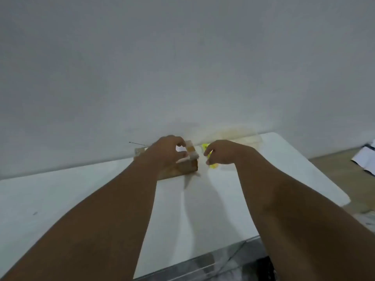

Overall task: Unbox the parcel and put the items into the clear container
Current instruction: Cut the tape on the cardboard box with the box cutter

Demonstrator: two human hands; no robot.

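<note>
A small brown cardboard parcel (187, 167) with pale tape on top sits at the far side of the white table (81, 189), against the wall. My left hand (164, 153) lies over it, with fingers and thumb curled around its top right corner. Just right of the parcel, my right hand (221, 152) is closed around a small yellow object (213, 166) that shows above and below the fingers; blur hides its shape. A clear container (221, 262) stands at the near table edge, between my forearms.
A pale translucent wrapping or bag (241, 136) lies behind my right hand by the wall. Papers (365, 159) lie on the floor at the far right. The table's right edge (334, 191) is close to my right arm.
</note>
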